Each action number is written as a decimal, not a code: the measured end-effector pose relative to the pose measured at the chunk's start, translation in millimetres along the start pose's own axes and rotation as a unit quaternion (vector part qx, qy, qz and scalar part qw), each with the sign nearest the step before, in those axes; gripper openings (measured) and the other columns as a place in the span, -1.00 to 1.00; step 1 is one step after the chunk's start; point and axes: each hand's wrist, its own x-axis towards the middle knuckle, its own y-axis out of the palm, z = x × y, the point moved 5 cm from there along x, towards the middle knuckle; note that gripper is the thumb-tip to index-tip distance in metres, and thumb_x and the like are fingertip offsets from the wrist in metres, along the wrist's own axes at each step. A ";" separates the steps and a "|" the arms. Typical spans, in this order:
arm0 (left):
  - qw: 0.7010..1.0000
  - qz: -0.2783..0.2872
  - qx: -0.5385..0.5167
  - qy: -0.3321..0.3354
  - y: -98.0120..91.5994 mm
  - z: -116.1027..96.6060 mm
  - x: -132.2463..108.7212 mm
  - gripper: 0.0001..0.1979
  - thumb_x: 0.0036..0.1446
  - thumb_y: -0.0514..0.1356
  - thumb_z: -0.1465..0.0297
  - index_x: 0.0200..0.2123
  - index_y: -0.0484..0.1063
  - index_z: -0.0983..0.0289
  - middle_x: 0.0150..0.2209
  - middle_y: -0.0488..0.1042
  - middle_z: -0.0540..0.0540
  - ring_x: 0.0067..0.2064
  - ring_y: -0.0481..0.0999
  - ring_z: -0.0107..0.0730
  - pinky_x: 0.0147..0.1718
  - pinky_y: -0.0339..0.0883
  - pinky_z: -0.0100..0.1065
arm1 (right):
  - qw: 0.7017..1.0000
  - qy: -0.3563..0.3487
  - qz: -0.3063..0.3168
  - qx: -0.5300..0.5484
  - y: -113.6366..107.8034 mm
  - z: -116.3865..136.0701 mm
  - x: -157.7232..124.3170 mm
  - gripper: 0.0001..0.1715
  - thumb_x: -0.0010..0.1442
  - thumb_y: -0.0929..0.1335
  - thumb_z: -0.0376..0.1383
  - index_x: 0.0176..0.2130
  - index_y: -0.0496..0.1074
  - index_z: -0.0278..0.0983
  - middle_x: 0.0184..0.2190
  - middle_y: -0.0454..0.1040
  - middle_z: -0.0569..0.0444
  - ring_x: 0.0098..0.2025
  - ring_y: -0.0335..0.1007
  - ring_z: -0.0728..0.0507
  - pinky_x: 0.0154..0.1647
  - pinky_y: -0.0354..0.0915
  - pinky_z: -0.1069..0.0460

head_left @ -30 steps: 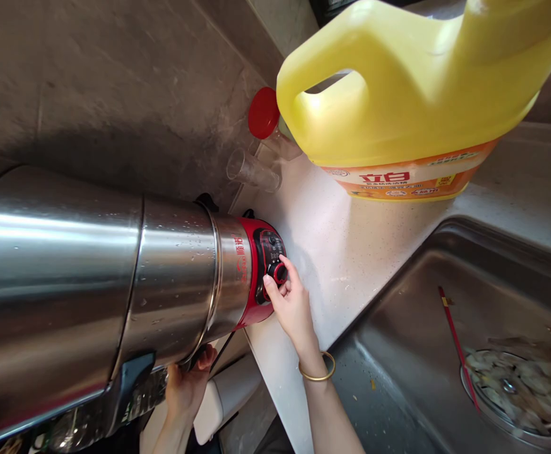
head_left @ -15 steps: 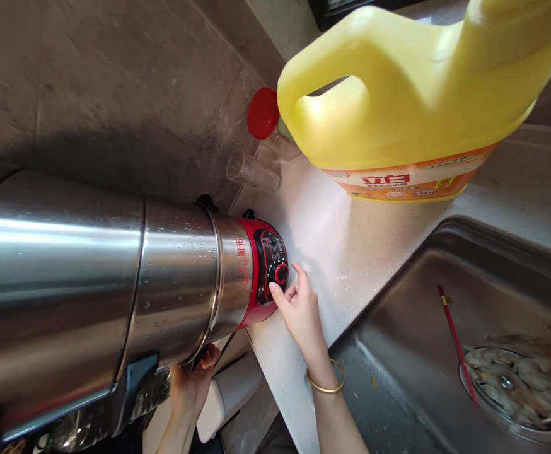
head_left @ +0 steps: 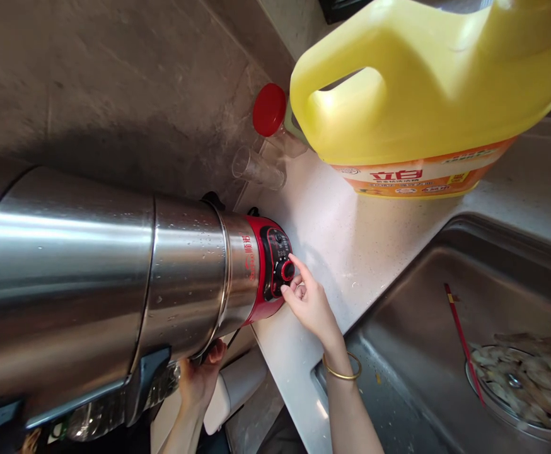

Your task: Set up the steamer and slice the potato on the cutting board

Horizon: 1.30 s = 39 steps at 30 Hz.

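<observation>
The tall steel appliance (head_left: 115, 277) stands on the white counter (head_left: 351, 239) at the near left of the scene, close to the counter's edge and to the left of the sink (head_left: 427, 328). Because the camera looks down along it, its long axis is the vertical one: the wide top comes toward the viewer and the red base (head_left: 261, 268) rests on the counter. The control panel on the base faces right, toward the sink.

The right hand (head_left: 311, 302) has its fingers half curled, with the fingertips on the red knob (head_left: 287, 271), pinching it lightly. The left hand (head_left: 200, 378) is closed on the near lower side of the body, by the black handle (head_left: 147, 384).

I think the main risk is tipping: the body is tall, wet with drops and near the edge, so a strong push on the knob or a slipping left hand could shift it off. Water near the panel may also be a danger. The yellow jug (head_left: 422, 94) and the lying glass (head_left: 256, 169) are far enough
</observation>
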 end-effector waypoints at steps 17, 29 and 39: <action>1.000 0.022 -0.010 0.002 1.2 0.7 1.6 -0.47 -0.14 0.23 -0.12 -0.64 0.36 0.27 -0.68 0.22 -0.02 -0.53 0.22 -0.44 -0.47 0.25 -0.37 | 0.997 0.024 -0.058 -0.033 -11.7 3.7 2.9 -0.61 0.24 0.22 -0.19 0.01 0.35 -0.27 -0.37 0.42 0.11 -0.57 0.24 0.06 -0.51 0.19 0.12; 0.993 0.097 -0.063 -0.037 6.9 9.1 7.8 -0.50 -0.28 0.34 -0.06 -0.66 0.38 0.29 -0.68 0.28 -0.01 -0.52 0.28 -0.44 -0.46 0.28 -0.38 | 0.982 0.040 -0.164 -0.085 16.7 -23.1 -50.7 -0.62 0.13 0.30 -0.12 -0.14 0.38 -0.32 -0.41 0.36 0.12 -0.54 0.20 0.04 -0.49 0.20 0.11; 0.946 0.303 -0.110 -0.045 20.1 13.5 26.1 -0.50 -0.03 0.19 -0.07 -0.58 0.39 0.30 -0.64 0.33 0.01 -0.54 0.30 -0.45 -0.51 0.20 -0.39 | 0.930 0.015 -0.316 -0.186 97.3 -91.7 -128.9 -0.64 0.10 0.28 -0.12 -0.23 0.44 -0.33 -0.45 0.42 0.04 -0.46 0.27 -0.06 -0.49 0.20 0.08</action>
